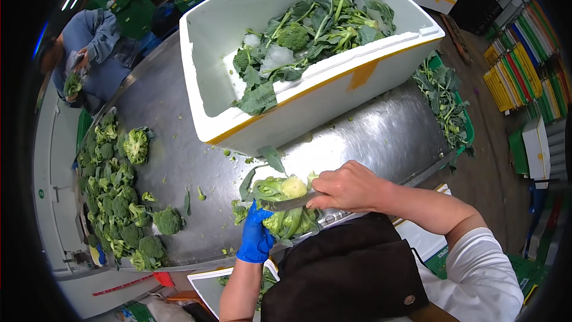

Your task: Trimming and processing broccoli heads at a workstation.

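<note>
My left hand [256, 235], in a blue glove, grips a broccoli head [285, 203] with its leaves, held over the near edge of the steel table [179, 161]. My bare right hand [348, 188] is closed on a knife [292, 203], whose blade lies across the broccoli's cut pale stem. Loose green leaves hang from the broccoli toward my black apron [351, 268].
A large white foam box [333, 80] with leafy broccoli and ice stands tilted at the table's far side. Trimmed broccoli heads [116, 203] pile along the left. Another person [89, 53] works at far left. Leaf scraps fill a green crate [447, 107] at right.
</note>
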### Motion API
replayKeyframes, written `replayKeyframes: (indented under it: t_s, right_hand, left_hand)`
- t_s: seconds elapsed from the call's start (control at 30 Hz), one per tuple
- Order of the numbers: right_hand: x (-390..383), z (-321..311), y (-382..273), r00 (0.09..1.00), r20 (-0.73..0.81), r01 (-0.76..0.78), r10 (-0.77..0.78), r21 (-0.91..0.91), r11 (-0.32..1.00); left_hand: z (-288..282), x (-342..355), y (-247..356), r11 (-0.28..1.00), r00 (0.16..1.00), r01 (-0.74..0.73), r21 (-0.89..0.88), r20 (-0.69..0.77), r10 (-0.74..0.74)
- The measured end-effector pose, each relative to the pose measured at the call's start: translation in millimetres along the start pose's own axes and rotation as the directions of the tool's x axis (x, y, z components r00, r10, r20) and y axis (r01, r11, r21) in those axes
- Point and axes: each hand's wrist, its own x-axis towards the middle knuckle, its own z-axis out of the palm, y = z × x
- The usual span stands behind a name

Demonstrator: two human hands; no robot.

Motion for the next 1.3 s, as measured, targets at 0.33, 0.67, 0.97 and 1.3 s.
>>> replayKeyframes:
  t_s: [0.33, 0.67, 0.97, 1.3]
  right_hand:
    - [-12, 22, 35, 0.972, -0.148, -0.147, 0.181, 0.217, 0.965]
    - [20, 38, -17, 0.915, -0.065, -0.295, 0.399, 0.567, 0.769]
    - [10, -40, 39, 0.945, 0.006, -0.320, 0.328, -0.208, 0.924]
    - [-6, 28, 22, 0.982, -0.182, -0.052, 0.044, -0.039, 0.998]
  left_hand:
    - [18, -4, 15, 0.963, 0.987, -0.149, 0.226, -0.031, 0.160]
    - [41, 8, 0, 0.930, 0.928, -0.340, 0.141, -0.111, 0.356]
    - [15, -2, 32, 0.696, 0.823, -0.525, 0.490, 0.085, 0.561]
    - [9, -13, -4, 0.745, 0.971, -0.216, 0.631, 0.064, 0.229]
